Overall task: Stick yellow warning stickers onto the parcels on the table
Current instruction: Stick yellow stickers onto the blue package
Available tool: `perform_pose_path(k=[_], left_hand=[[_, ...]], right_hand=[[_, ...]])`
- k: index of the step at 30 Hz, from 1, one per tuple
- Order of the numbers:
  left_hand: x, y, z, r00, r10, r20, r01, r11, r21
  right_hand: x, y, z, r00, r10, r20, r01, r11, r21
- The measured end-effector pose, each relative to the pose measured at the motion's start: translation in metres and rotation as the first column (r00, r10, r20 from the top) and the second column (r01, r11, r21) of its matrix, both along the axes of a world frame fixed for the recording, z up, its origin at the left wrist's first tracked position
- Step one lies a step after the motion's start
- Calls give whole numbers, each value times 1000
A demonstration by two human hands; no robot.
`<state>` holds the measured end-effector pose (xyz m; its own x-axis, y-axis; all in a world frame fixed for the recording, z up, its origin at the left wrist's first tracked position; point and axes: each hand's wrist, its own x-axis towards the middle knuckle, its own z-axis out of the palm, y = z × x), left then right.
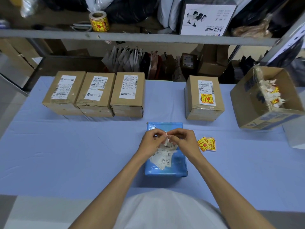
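One small sticker point(166, 138) is being pinched between both hands just above the blue parcel point(165, 169), and it is showing its white back side, so I cannot tell for sure if it is a yellow one. It is looking thin, very light and floppy, and I judge that it will curl and stick to the fingers, so it is better to be holding it only at one corner or edge while the backing is coming off. The left hand point(152, 142) and the right hand point(183, 140) are both closed on this sticker with thumb and fingertips meeting. The blue parcel is lying near the middle of the surface point(66, 154) and is wrapped in smooth, probably slippery plastic with a wrinkled white label point(162, 158) on top. Spare yellow stickers point(206, 144) are lying just beside its right side. Farther back, three brown boxes point(97, 94) are standing together without a yellow mark, and a fourth box point(203, 98), apart from them, is already carrying one. An open carton point(247, 103) with peeled scraps is sitting at the far right.
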<state>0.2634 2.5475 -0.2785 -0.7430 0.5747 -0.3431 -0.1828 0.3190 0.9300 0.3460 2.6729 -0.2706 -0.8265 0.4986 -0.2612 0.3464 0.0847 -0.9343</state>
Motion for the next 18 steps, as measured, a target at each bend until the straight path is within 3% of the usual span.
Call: perform_pose_path(k=[18], left_hand=[[-1, 2, 0, 1000, 7, -15, -8, 1000, -29]], right_hand=[[-4, -3, -1, 999, -38, -30, 35, 996, -79]])
